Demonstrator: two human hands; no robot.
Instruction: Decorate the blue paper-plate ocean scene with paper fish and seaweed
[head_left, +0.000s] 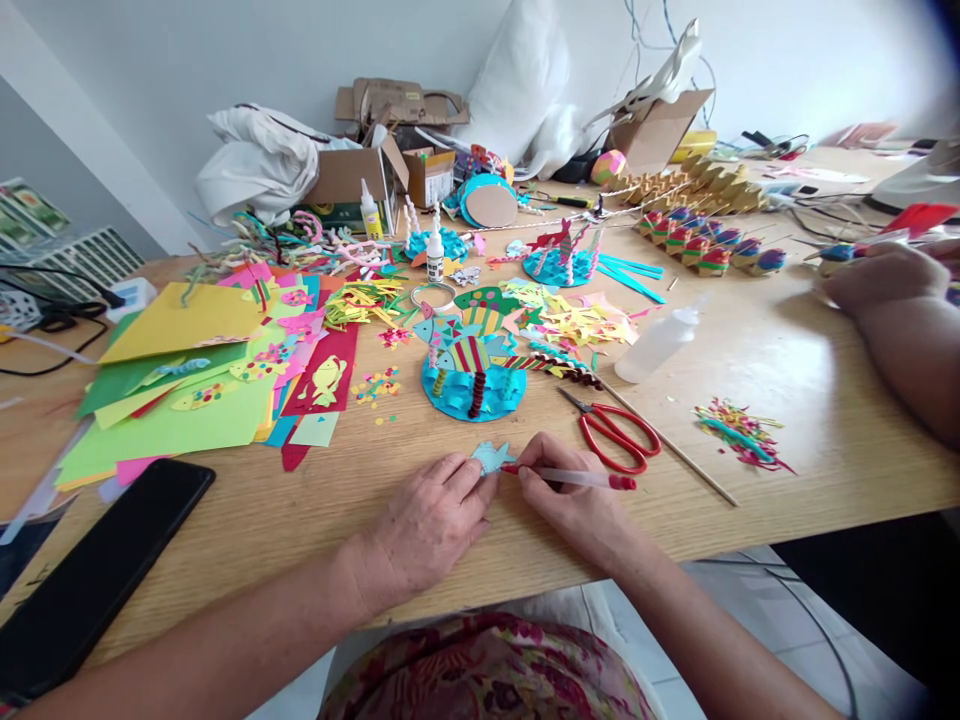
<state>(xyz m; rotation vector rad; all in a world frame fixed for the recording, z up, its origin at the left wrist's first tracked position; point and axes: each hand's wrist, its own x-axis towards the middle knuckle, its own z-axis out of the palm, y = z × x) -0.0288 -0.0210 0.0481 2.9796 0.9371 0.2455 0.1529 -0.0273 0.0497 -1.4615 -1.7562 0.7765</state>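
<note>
Black phone [112,575] at the near left corner of the bench [810,480], coloured papers [225,410] beyond. Left hand [431,525] near the front edge, fingers together, holding small blue paper fish [491,458]. Right hand [574,500] in narrow pinch around pen [577,478], red end beside fish's tail. Farther right, red-handled scissors [619,437], then wooden stick [690,462].

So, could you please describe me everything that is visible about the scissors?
The scissors have two glossy red loop handles, apparently plastic-coated, and slim grey metal blades, much shorter than the handles. They lie flat on the wooden table, just beyond the right hand, blades pointing away and to the left. The loops are spread a little; whether the blades are fully shut is unclear. No hand touches them. A thin wooden stick runs close along their right side; contact cannot be told.
</note>
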